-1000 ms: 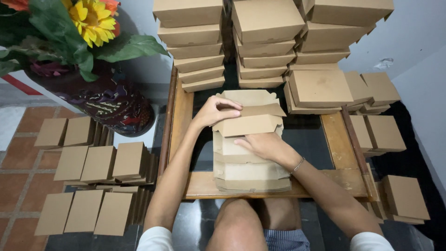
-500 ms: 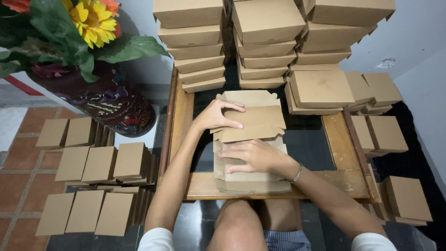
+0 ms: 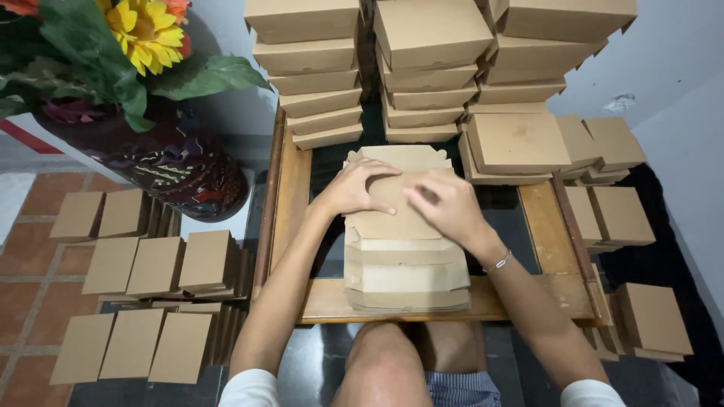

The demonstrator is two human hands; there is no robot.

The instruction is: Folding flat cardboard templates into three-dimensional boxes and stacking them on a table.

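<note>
A stack of flat brown cardboard box blanks (image 3: 406, 275) lies on a small wooden-framed table (image 3: 292, 197) in front of me. Both hands rest on the top blank (image 3: 401, 220), which is partly folded. My left hand (image 3: 354, 188) presses its left side with fingers curled over the fold. From the right, my right hand (image 3: 446, 206), with a thin bracelet at the wrist, lies over the sheet's middle and covers part of it.
Tall stacks of assembled brown boxes (image 3: 430, 68) stand at the table's far end. More boxes (image 3: 603, 211) lie at the right, and others stand in rows on the tiled floor at the left (image 3: 151, 264). A dark vase with flowers (image 3: 151, 151) stands at the left.
My right hand moved up from the near part of the stack onto the top blank, next to the left hand. The top sheet now lies flatter under both hands.
</note>
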